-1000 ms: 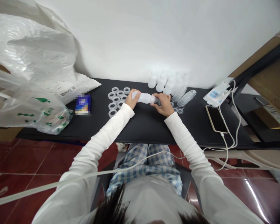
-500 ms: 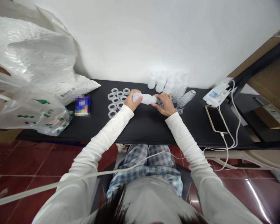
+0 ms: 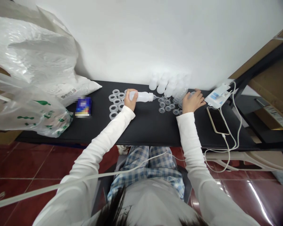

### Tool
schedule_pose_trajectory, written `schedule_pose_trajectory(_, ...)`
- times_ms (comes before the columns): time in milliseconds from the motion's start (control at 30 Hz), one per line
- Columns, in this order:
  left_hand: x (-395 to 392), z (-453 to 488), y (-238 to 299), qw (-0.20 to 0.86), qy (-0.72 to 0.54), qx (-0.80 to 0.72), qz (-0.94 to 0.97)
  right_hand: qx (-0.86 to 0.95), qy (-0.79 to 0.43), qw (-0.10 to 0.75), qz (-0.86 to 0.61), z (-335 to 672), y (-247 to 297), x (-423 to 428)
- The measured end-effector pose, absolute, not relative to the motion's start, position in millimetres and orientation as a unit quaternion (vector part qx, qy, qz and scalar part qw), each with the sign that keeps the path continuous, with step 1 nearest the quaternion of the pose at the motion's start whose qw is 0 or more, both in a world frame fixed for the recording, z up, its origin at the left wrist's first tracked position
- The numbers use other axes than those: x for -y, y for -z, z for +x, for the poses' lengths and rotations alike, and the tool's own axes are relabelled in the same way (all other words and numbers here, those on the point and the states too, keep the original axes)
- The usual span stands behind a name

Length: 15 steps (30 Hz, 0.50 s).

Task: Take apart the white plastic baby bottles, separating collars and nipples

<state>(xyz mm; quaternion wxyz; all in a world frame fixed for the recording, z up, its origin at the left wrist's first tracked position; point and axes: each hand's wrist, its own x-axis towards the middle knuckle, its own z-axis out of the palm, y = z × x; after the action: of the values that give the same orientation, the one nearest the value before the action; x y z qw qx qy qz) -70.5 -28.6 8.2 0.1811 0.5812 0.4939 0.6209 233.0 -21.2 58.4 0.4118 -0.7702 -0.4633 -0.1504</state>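
My left hand (image 3: 131,99) is wrapped around a white plastic baby bottle (image 3: 143,96), held on its side above the table with its neck to the right. A clear nipple (image 3: 155,97) sits at the bottle's mouth. Over at the right, my right hand (image 3: 193,102) rests on a stack of clear caps, fingers spread; it covers most of the outer stack, and any grip is hidden. Several clear nipples (image 3: 167,108) lie on the table between my hands. Several translucent collar rings (image 3: 113,108) are laid out beside my left hand.
Several white bottles (image 3: 161,88) stand by the wall, next to more clear caps (image 3: 180,93). A phone (image 3: 218,120) with a charging cable and a white power strip (image 3: 219,95) lie at right. Plastic bags (image 3: 33,103) and a blue pack (image 3: 83,106) are at left.
My right hand has left the bottle's neck and moved right onto the clear caps. My left hand, still holding the bottle, has shifted slightly left. The nipple at its mouth now shows.
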Motion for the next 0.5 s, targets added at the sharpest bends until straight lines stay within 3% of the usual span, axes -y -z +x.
schedule_pose_trajectory(100,29,-69,-10,0.205,-0.641,-0.501,0.544,0.452,0.123,0.430,-0.772,230,-67,28)
schedule_pose_trajectory(267,26,-69,-9,0.232,-0.657,-0.502,0.512,0.498,0.139,0.554,-0.652,215,-76,40)
schedule_pose_trajectory(500,24,-67,-11,0.298,-0.673,-0.480,0.477,0.668,-0.040,0.594,-0.446,172,-51,41)
